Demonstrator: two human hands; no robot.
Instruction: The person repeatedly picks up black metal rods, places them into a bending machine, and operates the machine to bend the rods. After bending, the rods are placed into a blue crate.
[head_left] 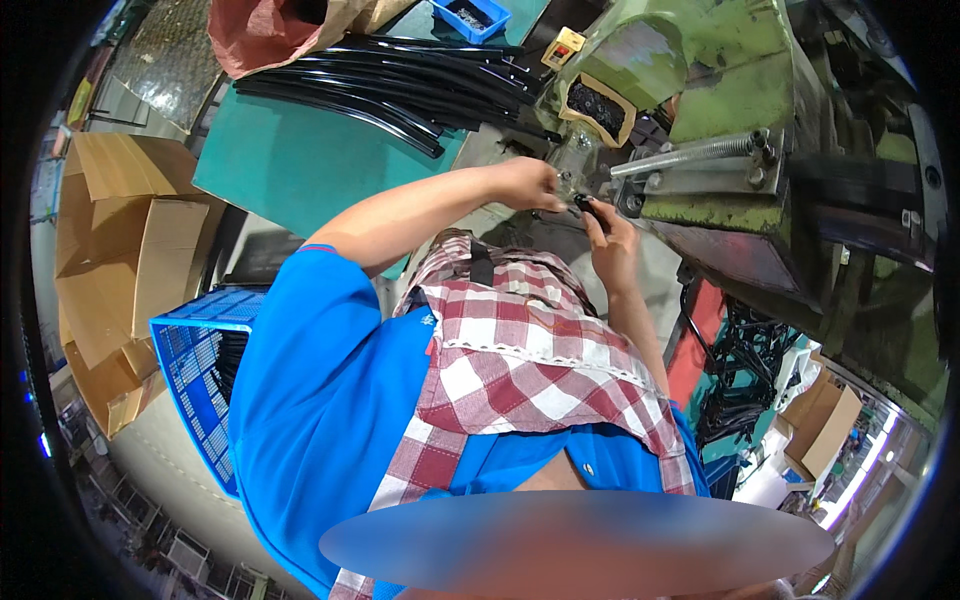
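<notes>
My left hand (530, 185) reaches forward from a bare forearm to the front of a green press machine (740, 90). Its fingers are pinched together at the machine's metal fixture (640, 185). My right hand (612, 245) comes up beside it and grips a small black part (583, 203) between thumb and fingers. The two hands' fingertips meet at this part, just below a tan-edged opening full of black pieces (597, 108). I wear a blue shirt and a red-and-white checked apron (520, 350).
A bundle of long curved black tubes (400, 85) lies on a green table (290, 165) at my left. A brown bag (270, 35) and a small blue bin (470, 18) stand behind it. Cardboard boxes (120, 260) and a blue crate (195, 370) stand left; black parts (740, 370) hang right.
</notes>
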